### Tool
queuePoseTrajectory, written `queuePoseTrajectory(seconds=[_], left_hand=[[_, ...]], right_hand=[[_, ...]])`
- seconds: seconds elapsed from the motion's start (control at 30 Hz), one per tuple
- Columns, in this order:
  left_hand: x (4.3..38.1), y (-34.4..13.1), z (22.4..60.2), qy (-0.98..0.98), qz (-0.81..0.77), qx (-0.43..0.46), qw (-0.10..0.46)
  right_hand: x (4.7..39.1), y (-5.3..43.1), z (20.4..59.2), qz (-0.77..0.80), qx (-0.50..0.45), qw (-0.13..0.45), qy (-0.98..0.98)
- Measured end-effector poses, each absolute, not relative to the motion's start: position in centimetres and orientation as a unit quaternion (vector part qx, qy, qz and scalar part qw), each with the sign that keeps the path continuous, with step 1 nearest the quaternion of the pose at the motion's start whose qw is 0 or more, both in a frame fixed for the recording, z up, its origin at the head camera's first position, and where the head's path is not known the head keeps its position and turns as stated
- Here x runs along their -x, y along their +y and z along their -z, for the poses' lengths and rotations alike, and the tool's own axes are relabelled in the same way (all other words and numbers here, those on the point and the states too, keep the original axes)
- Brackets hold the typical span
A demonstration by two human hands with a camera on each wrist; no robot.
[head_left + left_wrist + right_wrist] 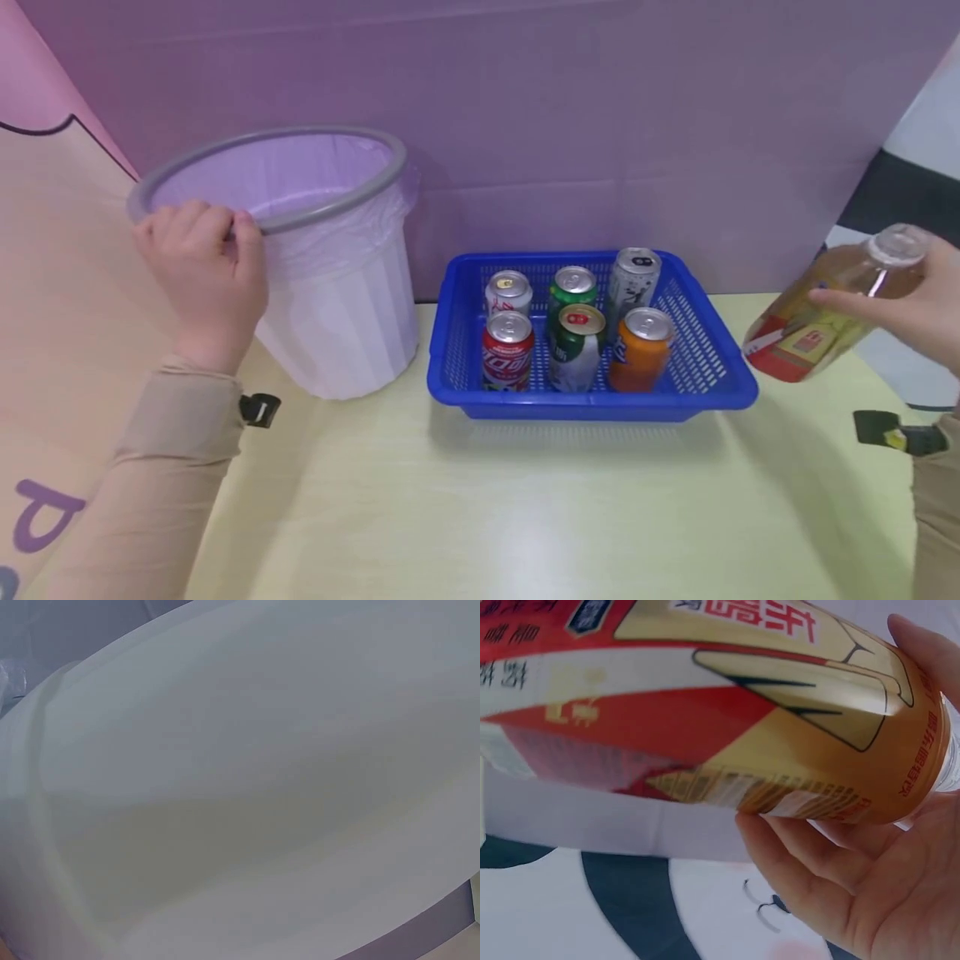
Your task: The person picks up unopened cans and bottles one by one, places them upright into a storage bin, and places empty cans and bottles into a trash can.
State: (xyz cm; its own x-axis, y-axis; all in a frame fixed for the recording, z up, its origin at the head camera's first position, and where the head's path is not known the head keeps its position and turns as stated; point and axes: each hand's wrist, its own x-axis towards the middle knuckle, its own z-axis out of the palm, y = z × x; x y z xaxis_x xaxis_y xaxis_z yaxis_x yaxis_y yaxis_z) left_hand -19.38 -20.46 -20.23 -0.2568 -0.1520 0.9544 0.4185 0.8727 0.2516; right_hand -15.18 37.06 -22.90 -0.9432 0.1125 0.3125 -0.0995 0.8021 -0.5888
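Note:
At the left, a white waste bin (348,317) with a grey rim and a clear plastic liner leans towards me. My left hand (206,271) grips the near left part of that rim. In the left wrist view the bin's pale wall (247,742) fills nearly everything, and the hand is hidden. On the far right my right hand (918,304) holds a drink bottle (806,329), tilted, above the table. Its red and gold label with printed characters shows close up in the right wrist view, where thumb and fingers (802,859) wrap one end.
A blue plastic basket (600,402) stands between the hands near the back. Several drink cans stand upright in it, including a red can (507,354) and an orange can (640,354). Behind the pale table (517,508) hangs a purple cloth (600,125).

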Motion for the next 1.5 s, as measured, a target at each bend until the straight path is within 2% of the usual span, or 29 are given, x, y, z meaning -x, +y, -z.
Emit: queuePoseTrajectory(seconds=[0.1,0.5,0.7,0.9,1.13,1.3,1.5], left_hand=[[19.4,-20.5,20.2,-0.757,0.235,0.087,0.603],[19.4,-20.4,20.1,-0.755,0.236,0.088,0.606],[19.5,-20.2,20.0,-0.754,0.235,0.090,0.607],[19.4,-20.1,19.9,-0.751,0.236,0.086,0.611],[19.6,-20.2,20.0,-0.748,0.238,0.089,0.613],[19.6,-20.1,20.1,-0.745,0.240,0.088,0.616],[19.7,-19.9,20.1,-0.750,0.240,0.089,0.609]], right_hand=[[15.5,36.6,21.7,-0.316,-0.014,0.186,-0.930],[17.7,32.0,16.2,-0.341,-0.029,0.106,-0.934],[19.0,28.8,13.8,-0.357,-0.047,0.106,-0.927],[20.2,23.7,11.9,-0.526,-0.110,0.117,-0.835],[21.4,17.7,9.9,-0.725,-0.129,0.083,-0.671],[21.2,13.6,9.3,-0.723,-0.153,0.108,-0.666],[20.7,9.0,9.6,-0.755,-0.248,0.177,-0.581]])
